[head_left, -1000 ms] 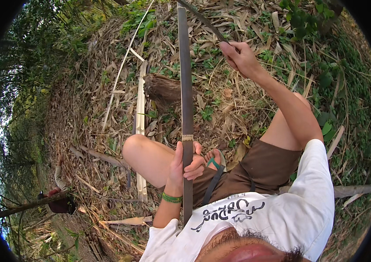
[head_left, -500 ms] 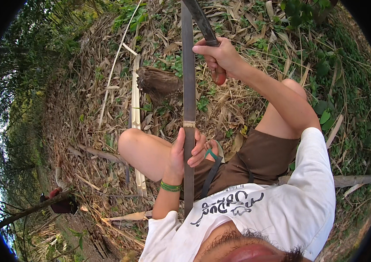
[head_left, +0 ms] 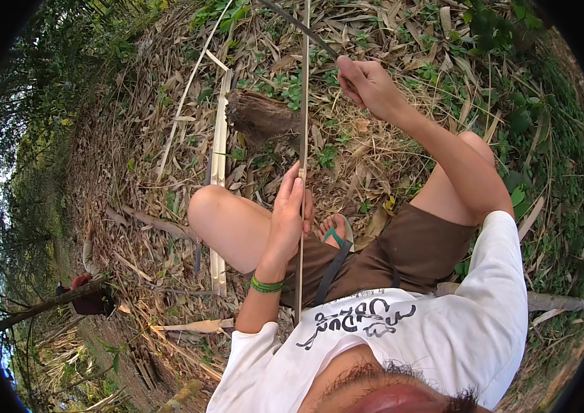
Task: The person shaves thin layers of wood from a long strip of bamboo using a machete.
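A long bamboo strip (head_left: 304,117) stretches from my lap out past the top of the view, its narrow pale edge now facing up. Around its lower part, near a pale node, my left hand (head_left: 287,219) is closed, with a green band on the wrist. My right hand (head_left: 373,88) is wrapped round the handle of a large knife, which the fingers hide. The knife's dark blade (head_left: 316,38) points up and left and crosses the strip near the top; whether it touches, I cannot tell.
A short brown log (head_left: 264,113) lies on the dry leaves beyond my knees. Left of it rest pale split bamboo pieces (head_left: 219,151) and a thin strip (head_left: 185,100). A branch (head_left: 44,318) and a dark red shape (head_left: 89,296) are at far left.
The bamboo strip has turned from its broad dark face to its narrow edge. My left hand has slid slightly up. My right hand has shifted right, tilting the blade further left.
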### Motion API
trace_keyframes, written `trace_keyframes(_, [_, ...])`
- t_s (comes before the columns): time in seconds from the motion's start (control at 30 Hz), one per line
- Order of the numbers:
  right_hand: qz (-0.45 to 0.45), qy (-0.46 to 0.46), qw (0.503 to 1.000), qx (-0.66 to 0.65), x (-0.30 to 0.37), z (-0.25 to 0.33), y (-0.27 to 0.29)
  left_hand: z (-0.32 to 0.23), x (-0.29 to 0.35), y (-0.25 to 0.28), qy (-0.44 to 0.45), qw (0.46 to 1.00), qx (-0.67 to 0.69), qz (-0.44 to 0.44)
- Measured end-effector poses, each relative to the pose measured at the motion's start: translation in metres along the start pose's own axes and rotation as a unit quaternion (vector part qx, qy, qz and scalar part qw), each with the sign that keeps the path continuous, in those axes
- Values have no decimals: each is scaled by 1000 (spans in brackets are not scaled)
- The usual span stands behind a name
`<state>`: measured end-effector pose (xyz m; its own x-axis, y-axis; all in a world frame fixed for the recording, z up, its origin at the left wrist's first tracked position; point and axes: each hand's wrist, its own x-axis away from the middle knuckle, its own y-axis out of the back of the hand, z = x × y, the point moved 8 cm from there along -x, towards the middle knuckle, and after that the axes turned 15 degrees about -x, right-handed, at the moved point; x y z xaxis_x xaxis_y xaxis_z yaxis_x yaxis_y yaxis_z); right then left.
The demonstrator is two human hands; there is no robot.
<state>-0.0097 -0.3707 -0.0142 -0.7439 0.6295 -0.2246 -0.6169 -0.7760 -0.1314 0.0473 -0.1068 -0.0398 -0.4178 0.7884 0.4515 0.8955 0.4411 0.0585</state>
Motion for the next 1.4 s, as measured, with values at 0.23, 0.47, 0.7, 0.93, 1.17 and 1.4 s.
trace_keyframes(0.23, [116,149,932,308,36,13,-60,-37,-12,14,-44,999,11,-30])
trace_keyframes(0.47, [156,189,898,365,54,30,-84,-48,-14,22,-82,995,0,-57])
trace_keyframes(0.7, [149,210,889,380,53,40,-89,-61,-6,20,-108,991,-1,-80])
trace_keyframes(0.93, [77,172,917,351,25,27,-54,-55,-3,13,-88,995,19,-29])
trace_keyframes(1.17, [30,169,922,346,18,33,-37,-62,1,7,-95,995,1,-40])
trace_keyframes(1.4, [131,202,909,340,42,49,-73,-69,-4,10,-118,991,-15,-55])
